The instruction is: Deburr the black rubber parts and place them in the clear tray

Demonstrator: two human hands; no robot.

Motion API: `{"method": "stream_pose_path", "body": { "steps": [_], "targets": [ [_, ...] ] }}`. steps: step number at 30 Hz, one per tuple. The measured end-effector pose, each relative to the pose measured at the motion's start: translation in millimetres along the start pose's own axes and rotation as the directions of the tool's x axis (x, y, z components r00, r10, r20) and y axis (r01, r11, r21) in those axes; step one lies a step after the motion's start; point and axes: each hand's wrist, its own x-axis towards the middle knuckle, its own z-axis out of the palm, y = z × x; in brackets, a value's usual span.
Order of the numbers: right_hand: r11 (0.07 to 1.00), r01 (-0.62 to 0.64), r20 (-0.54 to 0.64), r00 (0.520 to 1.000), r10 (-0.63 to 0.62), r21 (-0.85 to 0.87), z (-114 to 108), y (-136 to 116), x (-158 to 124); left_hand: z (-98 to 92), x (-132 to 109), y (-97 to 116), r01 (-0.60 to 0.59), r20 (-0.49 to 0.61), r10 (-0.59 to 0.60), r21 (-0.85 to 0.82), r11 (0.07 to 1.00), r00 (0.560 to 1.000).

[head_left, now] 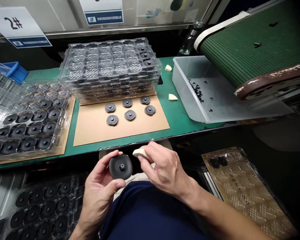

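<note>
My left hand [100,190] pinches a round black rubber disc [120,166] by its rim, below the table's front edge and above my lap. My right hand [162,170] is closed on a small cream-coloured eraser-like block [139,153], whose tip sits just right of the disc's upper edge. Several more black discs [130,109] lie in two rows on a brown cardboard sheet [95,128] on the green table.
A stack of clear plastic trays [110,66] stands behind the cardboard. Another tray of discs [27,126] is at left. A clear bin [202,90] sits under a green conveyor belt [252,43]. Two cream blocks [172,97] lie nearby. Trays rest lower left [42,206] and right [245,186].
</note>
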Motion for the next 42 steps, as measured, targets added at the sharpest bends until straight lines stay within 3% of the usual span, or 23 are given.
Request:
{"method": "stream_pose_path", "body": {
  "steps": [3,6,10,15,20,26,29,33,38,42],
  "targets": [
    [0.991,-0.075,0.036,0.997,0.071,0.109,-0.7,0.7,-0.6,2.1,0.8,1.4,-0.027,-0.039,0.026,-0.007,1.000,0.999],
    [0.970,-0.013,0.150,0.988,-0.025,0.245,-3.3,-5.9,-1.0,4.3,0.4,2.1,-0.028,-0.032,0.028,0.015,1.000,0.999],
    [0.988,0.077,0.090,0.992,-0.090,0.138,-3.2,-12.9,-0.9,4.6,-0.5,2.2,-0.027,-0.021,0.028,0.045,0.999,0.999],
    [0.969,-0.002,0.216,0.975,-0.053,0.246,-3.5,-12.4,1.4,-1.0,-1.9,0.4,0.016,0.017,-0.016,0.014,1.000,1.000],
    [0.987,0.125,0.083,0.988,-0.133,0.102,1.6,-10.7,5.4,-1.5,-4.4,-2.0,0.111,0.075,-0.106,-0.070,0.991,0.992],
    [0.986,-0.023,0.192,0.981,-0.010,0.166,6.6,-16.2,0.7,4.5,-6.1,-4.4,0.083,-0.065,-0.094,-0.159,0.984,0.993],
    [0.996,0.025,0.061,0.998,-0.030,0.083,7.3,-16.9,-0.3,5.3,-5.1,-4.1,0.093,-0.080,-0.109,-0.183,0.979,0.991],
    [0.989,0.025,0.191,0.980,-0.052,0.145,7.0,-17.0,1.2,6.5,-3.8,-1.9,0.114,-0.107,-0.145,-0.250,0.962,0.984],
    [0.992,0.111,0.063,0.992,-0.107,-0.056,6.1,-16.5,4.3,7.5,-3.8,-0.9,0.167,-0.079,-0.198,-0.299,0.940,0.977],
    [0.997,0.080,0.165,0.983,-0.078,-0.006,4.0,-18.0,2.0,6.2,-2.2,-0.5,0.191,-0.065,-0.223,-0.327,0.926,0.973]
  ]
}}
